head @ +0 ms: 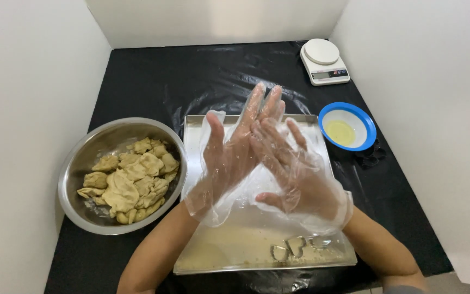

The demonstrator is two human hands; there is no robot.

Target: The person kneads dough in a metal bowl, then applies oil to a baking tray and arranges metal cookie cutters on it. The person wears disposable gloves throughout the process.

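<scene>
Both hands, the left hand [229, 158] and right hand [295, 174] in loose clear gloves, are spread flat, holding nothing, rubbing together over the steel tray [213, 256]; the soft, sticky-looking dough [129, 179] fills the bowl [82, 158] at the table's left edge, best scooped from beneath.

Thin, clear, crinkled plastic gloves on left hand [229, 158] and right hand [297, 174], loose at wrists; forearms bare, sleeveless.

Two hands in clear plastic gloves, left hand [229, 158] and right hand [295, 179]; one steel bowl of dough [77, 163]; one metal tray [191, 256]; one blue-rimmed dish [369, 122]; one white kitchen scale [325, 61]; three metal cookie cutters [295, 246].
</scene>
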